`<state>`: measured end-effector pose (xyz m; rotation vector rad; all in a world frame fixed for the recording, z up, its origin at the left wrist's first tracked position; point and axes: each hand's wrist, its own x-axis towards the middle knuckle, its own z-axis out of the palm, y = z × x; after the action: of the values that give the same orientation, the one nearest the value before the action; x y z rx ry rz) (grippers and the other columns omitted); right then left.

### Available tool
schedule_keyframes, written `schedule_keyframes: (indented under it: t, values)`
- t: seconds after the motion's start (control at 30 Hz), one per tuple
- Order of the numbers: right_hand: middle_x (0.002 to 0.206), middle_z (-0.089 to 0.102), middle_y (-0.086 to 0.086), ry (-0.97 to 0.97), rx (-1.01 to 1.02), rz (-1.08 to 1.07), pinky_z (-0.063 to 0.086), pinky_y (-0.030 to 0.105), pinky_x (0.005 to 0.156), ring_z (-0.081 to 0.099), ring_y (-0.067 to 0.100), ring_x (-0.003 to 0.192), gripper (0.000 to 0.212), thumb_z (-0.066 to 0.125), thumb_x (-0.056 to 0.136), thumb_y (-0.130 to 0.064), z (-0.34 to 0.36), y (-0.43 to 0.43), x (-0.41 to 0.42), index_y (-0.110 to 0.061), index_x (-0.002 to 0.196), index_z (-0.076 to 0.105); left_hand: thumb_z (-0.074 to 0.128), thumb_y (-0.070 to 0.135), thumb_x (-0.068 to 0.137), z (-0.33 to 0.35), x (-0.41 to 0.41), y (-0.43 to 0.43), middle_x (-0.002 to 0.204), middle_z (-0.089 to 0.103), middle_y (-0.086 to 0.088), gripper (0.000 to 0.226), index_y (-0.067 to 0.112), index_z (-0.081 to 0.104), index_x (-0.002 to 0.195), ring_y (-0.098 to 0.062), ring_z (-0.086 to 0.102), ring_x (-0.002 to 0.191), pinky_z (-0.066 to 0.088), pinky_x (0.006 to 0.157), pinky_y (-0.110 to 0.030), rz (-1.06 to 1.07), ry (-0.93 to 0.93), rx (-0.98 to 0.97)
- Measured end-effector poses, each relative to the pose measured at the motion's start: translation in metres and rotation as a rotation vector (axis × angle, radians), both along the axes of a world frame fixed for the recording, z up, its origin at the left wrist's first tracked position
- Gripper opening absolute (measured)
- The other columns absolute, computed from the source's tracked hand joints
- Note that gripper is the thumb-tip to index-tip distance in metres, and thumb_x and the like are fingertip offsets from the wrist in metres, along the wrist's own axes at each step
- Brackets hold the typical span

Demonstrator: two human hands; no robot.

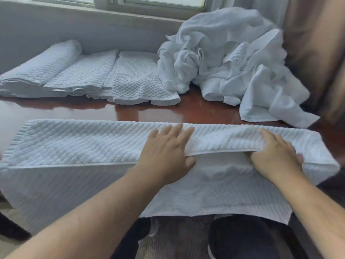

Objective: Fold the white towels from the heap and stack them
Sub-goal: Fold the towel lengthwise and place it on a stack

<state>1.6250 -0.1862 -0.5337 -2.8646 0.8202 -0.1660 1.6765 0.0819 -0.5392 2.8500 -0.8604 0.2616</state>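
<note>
A white quilted towel (74, 146) lies spread along the near edge of the table, its far part folded toward me and its near part hanging over the edge. My left hand (166, 152) rests on the folded layer near the middle, fingers straight on top and thumb tucked under its edge. My right hand (274, 156) grips the same edge further right, fingers curled over it. The heap of crumpled white towels (224, 58) sits at the back right. Three folded towels (93, 75) lie overlapping in a row at the back left.
The glossy red-brown table (196, 109) shows as a bare strip between the spread towel and the folded row. A grey wall and window sill (112, 14) run behind the table. A brown curtain (317, 53) hangs at the right. My dark-clothed legs (242, 238) are below the table edge.
</note>
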Motion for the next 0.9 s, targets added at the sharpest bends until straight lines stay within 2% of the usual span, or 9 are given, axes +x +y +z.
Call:
schedule_keyframes:
  t: [0.07,0.17,0.23,0.4,0.5,0.6,0.67,0.8,0.9]
  values:
    - [0.159,0.033,0.004,0.037,-0.009,-0.016,0.021,0.056,0.116,0.028,0.033,0.142,0.074,0.042,0.084,-0.041,-0.004,-0.019,-0.002,-0.030,0.156,0.028,0.027,0.058,0.083,-0.005,0.004,-0.005,0.150,0.041,0.002,0.068,0.034,0.036,0.146,-0.023,0.037,0.136,0.033,0.109,-0.044,-0.020,-0.029,0.027]
    - [0.162,0.029,0.005,0.063,-0.047,0.042,0.019,0.055,0.117,0.024,0.032,0.146,0.082,0.029,0.075,-0.039,-0.007,-0.031,0.007,-0.033,0.156,0.031,0.026,0.057,0.080,-0.007,0.010,-0.004,0.135,0.054,0.002,0.062,0.034,0.052,0.130,-0.024,0.046,0.125,0.039,0.101,-0.044,-0.044,-0.053,0.000]
    - [0.167,0.020,0.007,0.083,-0.005,0.067,0.015,0.055,0.119,0.016,0.031,0.151,0.086,0.030,0.072,-0.033,-0.005,-0.036,0.025,-0.037,0.157,0.028,0.026,0.057,0.079,-0.007,0.019,-0.004,0.133,0.056,0.004,0.061,0.035,0.055,0.128,-0.023,0.048,0.124,0.040,0.100,-0.044,-0.041,-0.039,-0.006]
    - [0.170,0.011,0.004,0.082,0.023,0.135,0.009,0.055,0.121,0.007,0.029,0.155,0.076,0.040,0.087,-0.018,-0.002,-0.039,0.074,-0.039,0.159,0.022,0.030,0.056,0.081,-0.002,0.055,0.001,0.136,0.054,0.009,0.059,0.040,0.051,0.133,-0.017,0.046,0.131,0.035,0.106,-0.044,0.007,-0.010,-0.003]
    - [0.167,0.021,0.004,0.013,0.038,0.159,0.013,0.053,0.121,0.014,0.030,0.153,0.071,0.043,0.089,-0.017,0.001,-0.033,0.093,-0.036,0.157,0.031,0.033,0.053,0.082,0.001,0.067,-0.003,0.126,0.058,0.011,0.054,0.040,0.055,0.129,-0.017,0.052,0.124,0.038,0.103,-0.043,-0.007,-0.010,-0.015]
    - [0.149,0.053,0.006,-0.187,0.176,0.198,0.032,0.042,0.117,0.043,0.030,0.139,0.063,0.050,0.085,-0.005,0.007,-0.039,0.087,-0.026,0.145,0.054,0.045,0.038,0.090,0.003,0.065,-0.002,0.120,0.069,0.006,0.042,0.028,0.068,0.123,-0.023,0.062,0.115,0.043,0.101,-0.042,-0.101,-0.077,-0.140]
    - [0.136,0.063,0.008,-0.290,0.119,0.127,0.042,0.039,0.108,0.053,0.032,0.127,0.057,0.052,0.082,0.002,0.006,-0.058,0.071,-0.020,0.134,0.065,0.048,0.030,0.093,0.003,0.061,0.001,0.118,0.072,0.005,0.036,0.022,0.072,0.120,-0.024,0.066,0.110,0.048,0.096,-0.043,-0.175,-0.160,-0.187]
    - [0.116,0.070,0.012,-0.414,-0.137,-0.124,0.038,0.045,0.097,0.057,0.040,0.110,0.040,0.053,0.084,-0.001,0.005,-0.085,0.047,-0.021,0.107,0.078,0.047,0.028,0.088,0.006,0.053,0.003,0.110,0.075,0.006,0.036,0.017,0.075,0.108,-0.024,0.070,0.099,0.051,0.088,-0.041,-0.317,-0.221,-0.192]
    - [0.104,0.074,0.014,-0.683,-0.183,-0.056,0.036,0.046,0.096,0.057,0.041,0.103,0.029,0.050,0.084,-0.006,-0.002,-0.082,0.042,-0.011,0.088,0.078,0.049,0.028,0.080,0.009,0.049,0.005,0.100,0.077,0.005,0.034,0.017,0.077,0.098,-0.024,0.071,0.088,0.053,0.080,-0.039,-0.385,-0.235,-0.154]
